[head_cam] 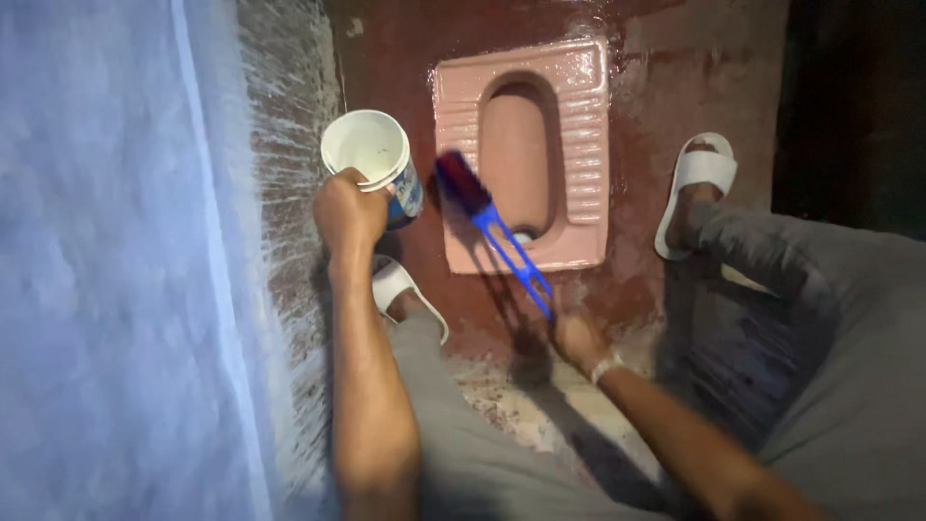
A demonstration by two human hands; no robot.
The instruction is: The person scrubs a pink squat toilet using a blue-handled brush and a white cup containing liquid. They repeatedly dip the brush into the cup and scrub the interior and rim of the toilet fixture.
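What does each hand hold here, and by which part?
The left hand grips a white mug by its side, near the handle. The right hand holds a blue brush by the end of its handle, bristles over the pink squat pan.

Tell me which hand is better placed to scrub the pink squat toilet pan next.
The right hand: it holds the blue long-handled brush, whose bristles are already over the pan. The left hand holds a white cup beside it.

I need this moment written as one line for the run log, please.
left hand: holds white mug | right hand: grips blue brush, bristles over pink squat toilet | feet: white slippers
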